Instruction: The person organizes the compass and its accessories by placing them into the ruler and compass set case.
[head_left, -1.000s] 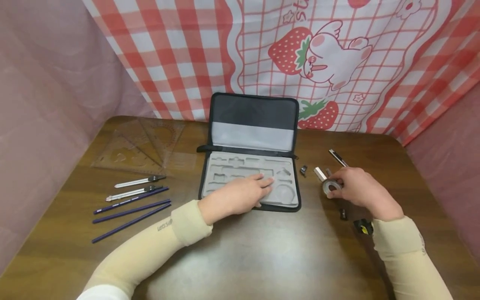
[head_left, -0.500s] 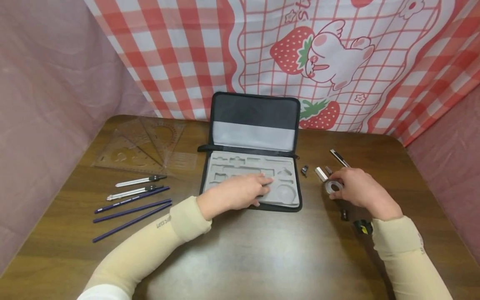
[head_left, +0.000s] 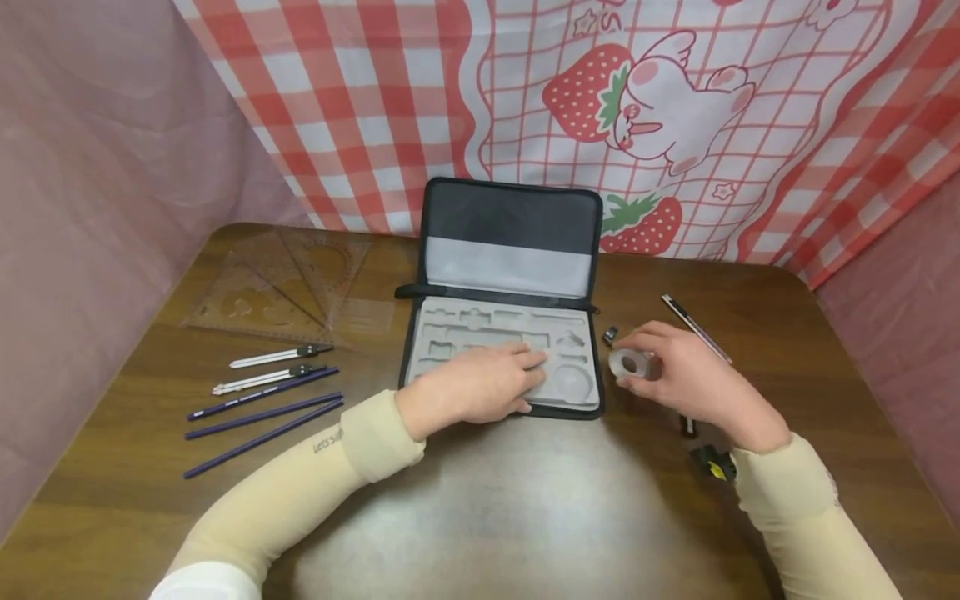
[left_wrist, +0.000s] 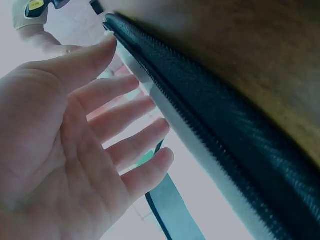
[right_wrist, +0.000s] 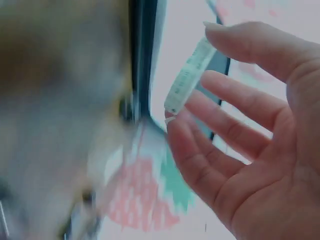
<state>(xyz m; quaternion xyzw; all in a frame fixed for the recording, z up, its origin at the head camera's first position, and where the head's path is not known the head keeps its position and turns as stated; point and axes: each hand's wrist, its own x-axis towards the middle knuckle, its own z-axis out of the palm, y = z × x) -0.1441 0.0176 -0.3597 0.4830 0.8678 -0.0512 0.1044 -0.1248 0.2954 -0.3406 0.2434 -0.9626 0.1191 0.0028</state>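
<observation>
In the head view my right hand (head_left: 693,375) pinches a roll of clear tape (head_left: 617,362) between thumb and fingers, just right of the case. The right wrist view shows the tape roll (right_wrist: 186,82) edge-on, held between the thumb and a fingertip. A black zip case (head_left: 510,221) stands with its lid raised, its grey moulded insert (head_left: 573,382) showing shaped recesses. My left hand (head_left: 480,383) rests over the front of that insert with fingers extended, hiding part of it. Seen from the left wrist, the hand (left_wrist: 85,130) has loosely spread fingers beside the zipped edge.
On the right lie a slim cutter-like tool (head_left: 693,325), a small dark piece (head_left: 610,335), another dark piece (head_left: 687,426) and a black-and-yellow object (head_left: 714,463). To the left are clear set squares (head_left: 255,292), two compasses (head_left: 277,357) and several dark blue pencils (head_left: 262,415).
My right hand has carried the tape roll leftward toward the case, uncovering more of the slim tool and covering the white block. My left hand stays on the insert.
</observation>
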